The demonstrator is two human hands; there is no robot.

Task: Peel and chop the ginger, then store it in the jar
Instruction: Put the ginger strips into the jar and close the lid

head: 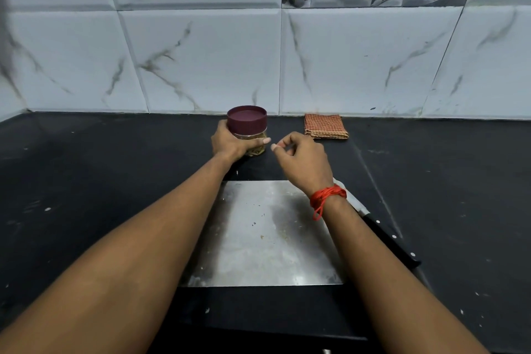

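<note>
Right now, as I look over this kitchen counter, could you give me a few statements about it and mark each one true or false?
1. The lid is on the jar. True.
2. The left hand grips the jar. True.
3. The right hand holds the knife. False: the knife lies on the counter along the right edge of the steel board, and the right hand hovers beside the jar with curled fingers and nothing visible in it.
4. A whole piece of ginger lies on the steel board. False: only small scraps show there.
5. A folded checked cloth lies by the wall, to the right of the jar. True.
</note>
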